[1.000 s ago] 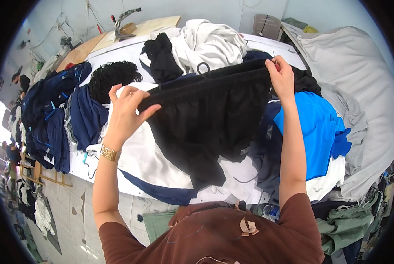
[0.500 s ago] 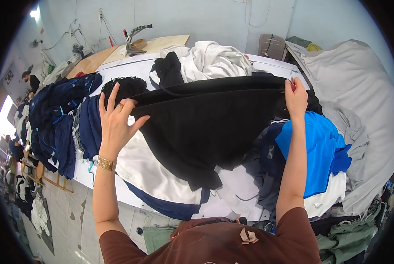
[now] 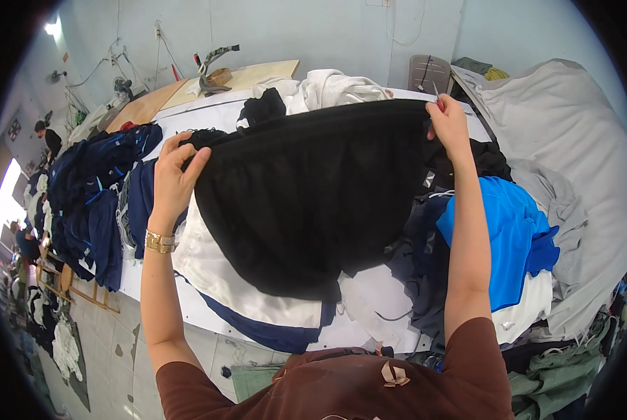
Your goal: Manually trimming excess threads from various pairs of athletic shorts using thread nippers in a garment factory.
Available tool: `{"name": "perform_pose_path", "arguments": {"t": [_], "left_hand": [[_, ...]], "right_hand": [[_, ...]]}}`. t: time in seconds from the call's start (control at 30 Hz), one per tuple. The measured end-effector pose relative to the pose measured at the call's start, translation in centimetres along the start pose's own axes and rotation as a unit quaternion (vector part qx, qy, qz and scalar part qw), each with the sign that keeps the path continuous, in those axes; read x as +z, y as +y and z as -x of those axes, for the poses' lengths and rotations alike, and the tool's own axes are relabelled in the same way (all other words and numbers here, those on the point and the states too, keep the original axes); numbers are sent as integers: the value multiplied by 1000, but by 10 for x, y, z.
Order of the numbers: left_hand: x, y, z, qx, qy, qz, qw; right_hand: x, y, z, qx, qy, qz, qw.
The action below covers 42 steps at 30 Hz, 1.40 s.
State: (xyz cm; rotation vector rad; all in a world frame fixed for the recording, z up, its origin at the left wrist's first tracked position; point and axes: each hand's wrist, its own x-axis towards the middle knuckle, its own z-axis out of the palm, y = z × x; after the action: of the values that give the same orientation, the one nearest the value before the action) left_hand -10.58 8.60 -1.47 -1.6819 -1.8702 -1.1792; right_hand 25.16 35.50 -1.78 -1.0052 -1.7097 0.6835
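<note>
A black garment [image 3: 299,203] hangs stretched between my two hands above the table, its long upper edge slanting up to the right and its lower edge loose. My left hand [image 3: 173,168] pinches the upper left corner between thumb and fingers. At the other end, my right hand [image 3: 450,126] is closed on the upper right corner. It also holds small red-handled thread snips [image 3: 440,105], blades pointing up. Beneath the garment lie white cloth [image 3: 219,252] and navy cloth [image 3: 257,324]. The garment hides much of the table's middle.
Navy garments [image 3: 93,185] are heaped at the left, with white cloth [image 3: 338,89] behind. A bright blue garment [image 3: 492,238] lies by my right forearm on the white table [image 3: 135,276]. A large grey cloth [image 3: 558,126] covers a pile at right. Another person [image 3: 50,138] stands far left.
Both hands have risen slightly, and my right hand has moved left and up. The black garment now hangs more upright with its top drawn together. My left fingers have curled in.
</note>
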Motion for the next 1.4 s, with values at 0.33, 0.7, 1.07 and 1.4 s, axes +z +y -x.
{"name": "perform_pose_path", "arguments": {"t": [0.33, 0.7, 1.07, 1.4], "left_hand": [[-7, -13, -31, 11, -5, -2, 1000], [-11, 2, -8, 60, 24, -81, 995], [63, 17, 194, 24, -150, -152, 977], [92, 63, 176, -153, -162, -55, 973]], "right_hand": [[4, -34, -29, -103, 28, 131, 986], [3, -27, 4, -109, 50, 154, 981], [55, 101, 209, 3, -15, 80, 997], [139, 44, 151, -49, -421, -15, 906]]}}
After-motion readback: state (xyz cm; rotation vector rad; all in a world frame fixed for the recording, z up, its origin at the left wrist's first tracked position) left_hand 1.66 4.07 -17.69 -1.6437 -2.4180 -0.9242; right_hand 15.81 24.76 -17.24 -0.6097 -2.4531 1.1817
